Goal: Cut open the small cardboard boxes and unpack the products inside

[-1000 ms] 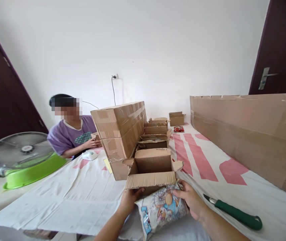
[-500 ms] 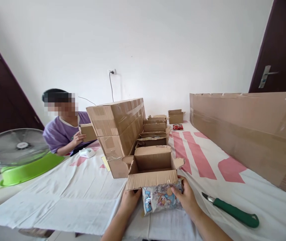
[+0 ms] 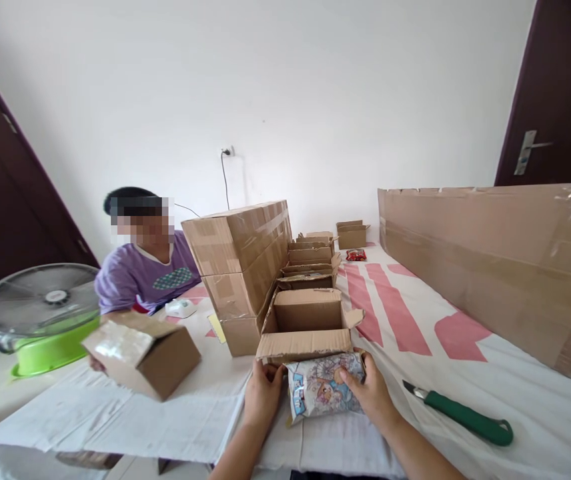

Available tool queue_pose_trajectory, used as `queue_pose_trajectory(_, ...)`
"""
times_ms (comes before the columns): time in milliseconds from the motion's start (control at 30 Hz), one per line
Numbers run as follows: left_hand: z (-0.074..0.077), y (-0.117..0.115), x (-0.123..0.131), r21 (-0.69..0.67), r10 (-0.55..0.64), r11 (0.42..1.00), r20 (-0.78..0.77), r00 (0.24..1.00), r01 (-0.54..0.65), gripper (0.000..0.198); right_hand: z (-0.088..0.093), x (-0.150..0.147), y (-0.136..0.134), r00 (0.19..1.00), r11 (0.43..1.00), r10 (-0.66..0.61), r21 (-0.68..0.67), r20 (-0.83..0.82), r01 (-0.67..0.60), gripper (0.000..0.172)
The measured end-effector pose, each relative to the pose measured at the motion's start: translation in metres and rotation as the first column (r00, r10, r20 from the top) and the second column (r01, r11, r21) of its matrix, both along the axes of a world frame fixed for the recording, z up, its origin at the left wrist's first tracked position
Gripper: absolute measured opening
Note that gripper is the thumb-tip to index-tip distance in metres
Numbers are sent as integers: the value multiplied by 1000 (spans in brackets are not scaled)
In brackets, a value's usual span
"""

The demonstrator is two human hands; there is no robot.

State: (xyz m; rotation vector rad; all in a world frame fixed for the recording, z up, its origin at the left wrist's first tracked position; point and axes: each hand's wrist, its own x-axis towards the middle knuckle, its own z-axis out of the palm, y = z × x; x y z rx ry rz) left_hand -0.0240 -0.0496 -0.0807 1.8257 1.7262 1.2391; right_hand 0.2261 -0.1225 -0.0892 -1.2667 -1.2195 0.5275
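Nearest, the right hand is clamped on the printed packet, thumb across its front and fingers behind its right end. The left hand is at the packet's upper left corner, under the open box's near flap; whether its fingers pinch the wrapper or the cardboard, I cannot tell. The packet sits just in front of the open box, below the near flap. To handle it well, I would support both ends evenly, keep the thumb's pressure light so the soft wrapper is not creased, and hold the packet clear of the flap's ragged edge. The green-handled knife lies on the table beside the right forearm, blade showing, so that elbow is best kept from swinging outward. Against the frame from a second ago, the packet, which slanted with its left end low, now lies nearly level. Beyond, on the left, the co-worker has a taped carton out over the table, where half a second ago a carton was held close to the chest. Farther back, the stacked cartons and the row of small boxes look unchanged.
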Motion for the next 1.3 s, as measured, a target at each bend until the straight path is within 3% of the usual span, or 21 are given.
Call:
queue_pose_trajectory(233,-3,1,-2,92,-179,980,53,982,174,14,0,0,-1,1000,1000,10,-16,16,-9,47)
queue_pose_trajectory(433,-13,10,-1,68,-216,975,48,975,213,59,-8,2,4,999,997,-35,-65,25,37,57)
queue_pose_trajectory(667,-15,10,-9,36,-307,951,31,951,306,56,-22,3,11,994,990,-104,-89,23,105,66)
queue_pose_trajectory(800,-10,-1,-9,56,-367,929,35,930,365,62,-23,3,12,994,991,-108,-75,29,110,61)
queue_pose_trajectory(933,-2,-23,5,-42,-482,872,102,870,488,82,-14,3,6,998,999,-52,-1,34,52,54)
queue_pose_trajectory(1067,6,-28,9,22,-370,928,193,909,373,86,-8,-2,0,996,995,46,87,80,-53,52)
queue_pose_trajectory(1167,6,-14,-1,117,-224,972,231,947,202,86,-14,-4,2,986,995,9,97,164,-26,56)
queue_pose_trajectory(1300,-2,-3,-14,281,58,958,33,998,-65,76,-26,-2,8,979,998,-68,12,193,68,46)
